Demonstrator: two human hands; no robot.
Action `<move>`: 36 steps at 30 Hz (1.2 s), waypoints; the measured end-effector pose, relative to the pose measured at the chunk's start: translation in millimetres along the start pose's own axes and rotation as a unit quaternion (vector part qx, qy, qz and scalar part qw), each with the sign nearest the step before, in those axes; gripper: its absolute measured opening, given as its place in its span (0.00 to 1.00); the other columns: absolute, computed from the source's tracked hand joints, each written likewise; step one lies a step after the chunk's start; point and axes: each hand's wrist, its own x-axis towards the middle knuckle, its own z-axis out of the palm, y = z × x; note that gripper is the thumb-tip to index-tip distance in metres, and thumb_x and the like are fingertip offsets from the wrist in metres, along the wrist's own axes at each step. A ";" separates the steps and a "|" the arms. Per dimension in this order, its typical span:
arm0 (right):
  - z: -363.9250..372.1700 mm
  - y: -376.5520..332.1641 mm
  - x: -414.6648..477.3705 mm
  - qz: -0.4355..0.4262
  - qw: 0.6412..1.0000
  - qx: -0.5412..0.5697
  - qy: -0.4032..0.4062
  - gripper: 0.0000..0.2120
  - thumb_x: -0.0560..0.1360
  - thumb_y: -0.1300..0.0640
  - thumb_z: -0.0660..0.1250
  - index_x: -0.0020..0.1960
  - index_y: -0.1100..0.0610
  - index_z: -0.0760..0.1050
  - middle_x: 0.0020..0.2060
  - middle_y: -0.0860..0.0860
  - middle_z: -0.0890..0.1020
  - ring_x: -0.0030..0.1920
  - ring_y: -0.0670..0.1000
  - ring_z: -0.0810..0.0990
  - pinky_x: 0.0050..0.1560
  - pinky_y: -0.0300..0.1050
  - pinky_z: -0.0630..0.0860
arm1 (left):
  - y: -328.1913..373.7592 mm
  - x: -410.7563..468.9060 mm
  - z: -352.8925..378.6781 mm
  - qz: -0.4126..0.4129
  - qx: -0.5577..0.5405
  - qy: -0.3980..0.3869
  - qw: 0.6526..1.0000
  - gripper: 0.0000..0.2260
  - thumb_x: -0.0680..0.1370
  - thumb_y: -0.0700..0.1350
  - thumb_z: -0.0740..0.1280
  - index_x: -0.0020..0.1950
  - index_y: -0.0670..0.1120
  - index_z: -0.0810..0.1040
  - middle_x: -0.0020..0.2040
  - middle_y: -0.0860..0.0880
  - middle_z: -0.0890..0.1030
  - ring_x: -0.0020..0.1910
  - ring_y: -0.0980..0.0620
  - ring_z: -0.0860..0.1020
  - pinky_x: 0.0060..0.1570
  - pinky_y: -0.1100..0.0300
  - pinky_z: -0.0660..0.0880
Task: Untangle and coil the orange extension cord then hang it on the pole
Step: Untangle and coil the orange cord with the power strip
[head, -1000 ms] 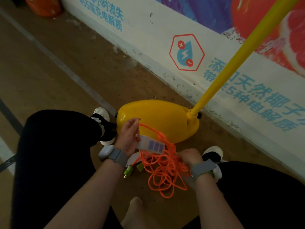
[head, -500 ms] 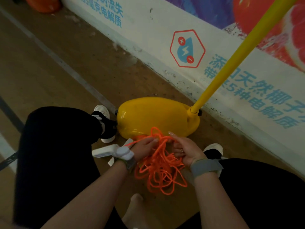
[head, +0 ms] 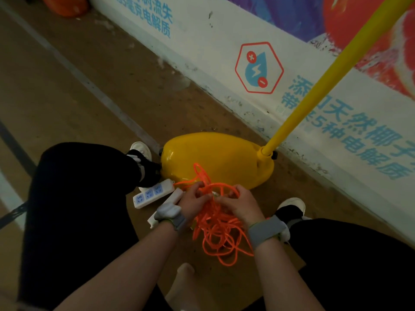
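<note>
A tangled orange extension cord (head: 219,230) lies in a loose heap on the floor between my knees. My left hand (head: 195,203) and my right hand (head: 241,205) both pinch strands at the top of the heap, fingers close together. One loop sticks up in front of the yellow base. The cord's white socket strip (head: 152,195) with blue outlets lies on the floor left of my left hand. The yellow pole (head: 332,77) rises up and to the right from its yellow base (head: 215,158).
A printed wall banner (head: 258,68) runs along the floor right behind the base. My black-clad knees flank the cord, shoes (head: 143,153) touching the base. An orange object (head: 65,4) stands far left by the wall. More white pieces (head: 174,198) lie under my left wrist.
My left hand let go of the socket strip, which now lies on the floor to the left. Both hands came together on the top of the cord heap.
</note>
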 end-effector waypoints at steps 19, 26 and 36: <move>-28.3 23.0 12.9 -0.019 0.935 -0.141 0.326 0.13 0.74 0.47 0.68 0.49 0.57 0.80 0.48 0.56 0.82 0.48 0.56 0.78 0.44 0.43 0.68 | 24.3 3.5 3.4 -0.091 -0.241 -0.015 0.966 0.07 0.81 0.40 0.59 0.48 0.42 0.76 0.46 0.46 0.79 0.46 0.52 0.76 0.44 0.62 0.77; -4.2 7.3 2.9 -0.131 0.982 -0.065 0.116 0.08 0.74 0.50 0.68 0.43 0.55 0.78 0.45 0.54 0.78 0.49 0.53 0.77 0.52 0.46 0.72 | 29.3 5.6 -3.7 -0.053 -0.346 0.042 0.936 0.11 0.82 0.39 0.56 0.49 0.40 0.77 0.46 0.45 0.82 0.47 0.52 0.80 0.42 0.64 0.80; -5.1 34.0 2.3 0.114 0.937 -0.330 0.031 0.33 0.76 0.60 0.60 0.77 0.50 0.50 0.68 0.63 0.68 0.65 0.63 0.71 0.63 0.51 0.69 | 40.7 -5.7 2.0 0.025 -0.166 0.058 0.984 0.13 0.83 0.42 0.56 0.45 0.42 0.78 0.40 0.50 0.83 0.40 0.57 0.81 0.46 0.61 0.74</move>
